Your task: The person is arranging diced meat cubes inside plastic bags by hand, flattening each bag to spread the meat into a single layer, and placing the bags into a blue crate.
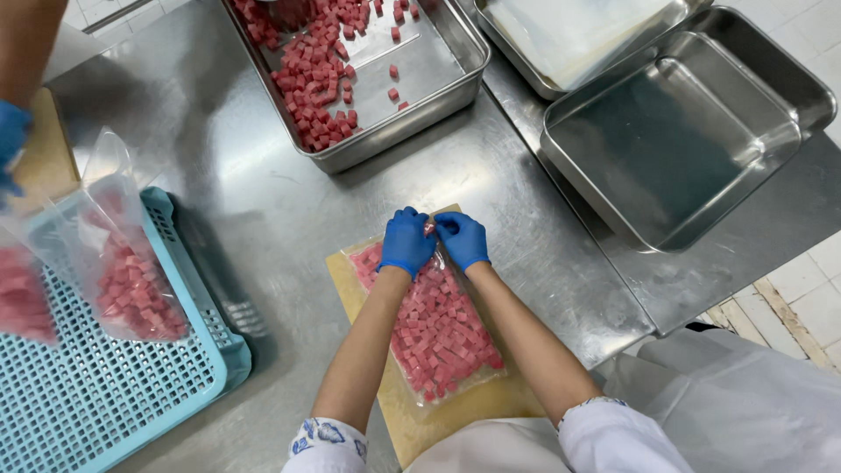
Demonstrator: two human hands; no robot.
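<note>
Clear bag of pink meat cubes (pixel 442 328) flat on tan board (pixel 455 412); left hand (pixel 406 241) and right hand (pixel 461 238), blue-gloved, pinched shut on its far edge. Steel tray (pixel 438 74) holding loose cubes; 1 empty steel pan (pixel 674 140); blue crate (pixel 105 385) with 2 filled bags.

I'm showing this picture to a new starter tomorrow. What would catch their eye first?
Probably the two blue-gloved hands, left hand and right hand, pinching the top of a clear bag of pink-red cubes lying on a tan board at the centre. Next, the steel tray of loose cubes above, and the light blue crate at left with more filled bags.
</note>
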